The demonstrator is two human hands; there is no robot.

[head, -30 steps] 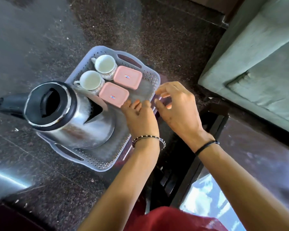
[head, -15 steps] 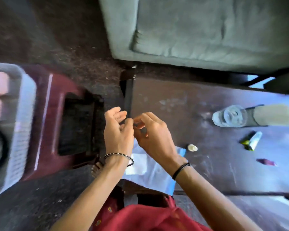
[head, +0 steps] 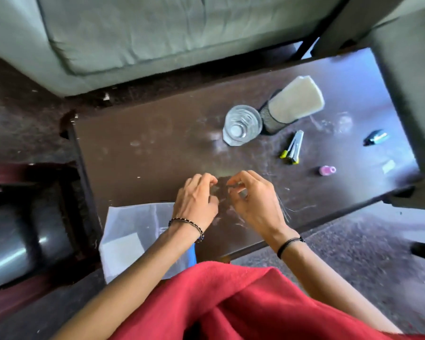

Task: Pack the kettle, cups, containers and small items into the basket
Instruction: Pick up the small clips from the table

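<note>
Both hands hover over the near part of a dark brown table (head: 157,153). My left hand (head: 196,200) has loosely curled fingers and nothing visible in it. A short gap separates it from my right hand (head: 253,200), whose thumb and forefinger pinch a small thin dark item (head: 232,184); what it is I cannot tell. On the table lie a clear glass (head: 241,125), a yellow-tipped tube (head: 292,148), a small pink bottle (head: 326,170) and a dark blue item (head: 375,138). Basket, kettle, cups and pink containers are out of view.
A black mesh holder with white napkins (head: 290,106) stands beside the glass. A clear plastic bag (head: 138,231) hangs over the table's near left corner. A grey sofa (head: 133,33) runs along the far side. A dark red stool (head: 22,241) sits at the left.
The view has swung right from the basket to the table. My hands left the basket, met over the table's edge, then parted slightly farther onto the table.
</note>
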